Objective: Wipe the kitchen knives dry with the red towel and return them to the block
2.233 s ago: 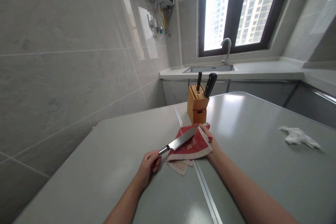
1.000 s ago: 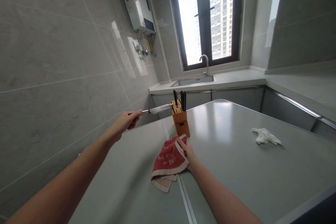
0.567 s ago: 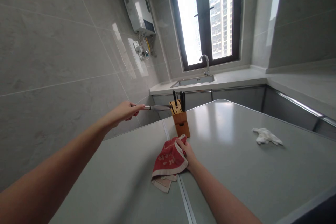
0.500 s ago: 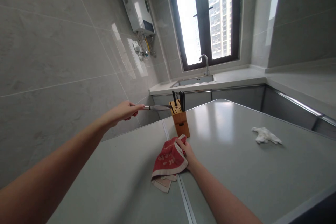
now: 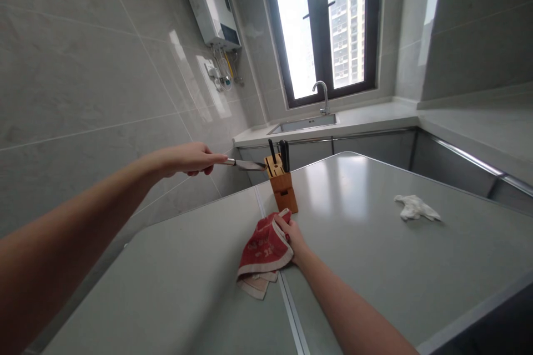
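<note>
My left hand [image 5: 194,159] is closed around the handle of a knife [image 5: 249,165]. The blade points right, and its tip is at the upper left edge of the wooden knife block [image 5: 283,184]; I cannot tell whether it touches. Several black-handled knives [image 5: 284,155] stand in the block's slots. In front of the block, my right hand [image 5: 292,237] grips a red cloth [image 5: 264,247] with a pale border and pale lettering. The cloth hangs down to the left, its lower corner at the table surface.
The block stands on a pale grey table [image 5: 358,288] with a metal seam [image 5: 291,310]. Crumpled white tissue [image 5: 416,208] lies to the right. Behind are a counter [image 5: 370,116], a sink [image 5: 306,123] and a faucet [image 5: 322,97]. A water heater [image 5: 212,3] hangs on the left wall.
My left hand has raised the knife's handle end slightly, so the blade now slopes down toward the block. The right hand keeps its grip on the cloth. The whole view has shifted slightly.
</note>
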A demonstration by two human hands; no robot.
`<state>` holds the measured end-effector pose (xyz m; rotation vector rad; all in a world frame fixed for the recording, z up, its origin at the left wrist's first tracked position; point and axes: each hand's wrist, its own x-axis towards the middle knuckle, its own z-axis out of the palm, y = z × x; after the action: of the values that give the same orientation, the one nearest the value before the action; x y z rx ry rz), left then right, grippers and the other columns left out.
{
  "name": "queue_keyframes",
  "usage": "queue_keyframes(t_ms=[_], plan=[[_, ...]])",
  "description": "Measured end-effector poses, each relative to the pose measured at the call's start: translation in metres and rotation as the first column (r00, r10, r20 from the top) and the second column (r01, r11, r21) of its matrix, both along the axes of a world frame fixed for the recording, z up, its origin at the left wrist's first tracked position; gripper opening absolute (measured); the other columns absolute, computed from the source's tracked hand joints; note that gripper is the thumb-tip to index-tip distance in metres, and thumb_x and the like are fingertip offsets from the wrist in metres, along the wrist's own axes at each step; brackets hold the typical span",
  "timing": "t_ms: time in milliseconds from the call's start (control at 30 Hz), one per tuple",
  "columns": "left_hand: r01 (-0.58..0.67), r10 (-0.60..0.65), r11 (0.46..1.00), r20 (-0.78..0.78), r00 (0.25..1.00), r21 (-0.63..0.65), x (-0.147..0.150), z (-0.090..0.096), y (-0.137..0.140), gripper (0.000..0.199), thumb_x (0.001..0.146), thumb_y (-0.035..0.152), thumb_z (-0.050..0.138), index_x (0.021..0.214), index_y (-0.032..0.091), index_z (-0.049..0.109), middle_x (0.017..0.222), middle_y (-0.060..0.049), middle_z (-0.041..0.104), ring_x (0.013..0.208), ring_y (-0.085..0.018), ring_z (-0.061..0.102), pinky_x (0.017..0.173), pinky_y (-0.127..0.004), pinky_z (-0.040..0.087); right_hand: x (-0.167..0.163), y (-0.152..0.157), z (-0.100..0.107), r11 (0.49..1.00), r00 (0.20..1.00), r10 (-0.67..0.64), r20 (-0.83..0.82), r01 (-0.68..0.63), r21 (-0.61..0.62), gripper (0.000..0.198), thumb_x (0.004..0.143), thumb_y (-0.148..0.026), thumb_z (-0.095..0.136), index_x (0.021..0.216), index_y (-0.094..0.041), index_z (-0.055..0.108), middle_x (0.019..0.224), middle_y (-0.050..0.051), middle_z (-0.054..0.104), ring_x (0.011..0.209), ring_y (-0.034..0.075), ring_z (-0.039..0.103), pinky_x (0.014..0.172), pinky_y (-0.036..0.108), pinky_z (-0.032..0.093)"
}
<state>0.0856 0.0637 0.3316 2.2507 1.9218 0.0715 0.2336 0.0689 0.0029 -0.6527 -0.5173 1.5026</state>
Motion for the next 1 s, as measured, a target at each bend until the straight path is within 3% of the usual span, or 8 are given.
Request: queue_keyframes(t_ms=[200, 467, 633, 867, 1000], plan=[[-0.006, 0.007, 0.998, -0.015, 1.000, 0.064, 0.006, 0.005, 0.003, 0.051, 0.065, 0.064, 0.054, 0.043, 0.017, 0.052, 0.041, -0.001, 0.040, 0.037, -0.010, 0.033, 0.044, -0.025, 0.025, 0.001, 0.001, -0.001, 1.000, 1.000, 0.002, 0.006, -0.002, 0.000, 0.035, 0.056, -0.041, 0.076, 0.071, -0.017, 0.056, 0.062, 0.001, 0.067, 0.055, 0.016, 0.061, 0.056, 0.026, 0.048], [-0.036, 0.002, 0.962, 0.127, 0.992, 0.269, 0.027, 0.012, 0.012, 0.051, 0.063, 0.066, 0.056, 0.047, 0.018, 0.048, 0.044, -0.001, 0.042, 0.038, -0.012, 0.038, 0.044, -0.025, 0.024, 0.000, 0.003, -0.002, 1.000, 1.000, -0.006, 0.023, 0.006, -0.010, 0.036, 0.056, -0.043, 0.076, 0.071, -0.017, 0.057, 0.062, 0.001, 0.067, 0.055, 0.017, 0.061, 0.056, 0.027, 0.048], [-0.011, -0.012, 0.942, 0.067, 0.998, 0.336, 0.052, 0.010, 0.018, 0.057, 0.067, 0.071, 0.047, 0.048, 0.018, 0.049, 0.043, -0.004, 0.045, 0.040, -0.015, 0.042, 0.045, -0.027, 0.027, -0.001, 0.004, -0.003, 1.000, 0.999, -0.019, 0.041, 0.020, -0.020, 0.038, 0.055, -0.045, 0.076, 0.071, -0.018, 0.056, 0.060, 0.000, 0.066, 0.053, 0.017, 0.060, 0.054, 0.027, 0.046], [0.156, -0.111, 0.898, -0.132, 0.985, 0.412, 0.077, -0.012, 0.047, 0.061, 0.063, 0.077, 0.045, 0.051, 0.018, 0.054, 0.050, -0.007, 0.050, 0.055, -0.022, 0.053, 0.048, -0.028, 0.029, 0.000, 0.002, -0.001, 1.000, 0.999, -0.006, 0.045, 0.007, -0.015, 0.036, 0.055, -0.045, 0.075, 0.071, -0.018, 0.057, 0.058, -0.001, 0.064, 0.052, 0.016, 0.058, 0.053, 0.026, 0.044], [0.163, -0.099, 0.923, -0.195, 0.976, 0.349, 0.084, -0.034, 0.062, 0.065, 0.062, 0.080, 0.042, 0.057, 0.017, 0.058, 0.061, -0.011, 0.059, 0.065, -0.026, 0.058, 0.050, -0.029, 0.032, 0.001, -0.001, 0.002, 1.000, 0.999, -0.008, 0.034, 0.008, -0.005, 0.034, 0.057, -0.044, 0.074, 0.071, -0.018, 0.056, 0.057, -0.002, 0.063, 0.050, 0.014, 0.057, 0.052, 0.025, 0.043]])
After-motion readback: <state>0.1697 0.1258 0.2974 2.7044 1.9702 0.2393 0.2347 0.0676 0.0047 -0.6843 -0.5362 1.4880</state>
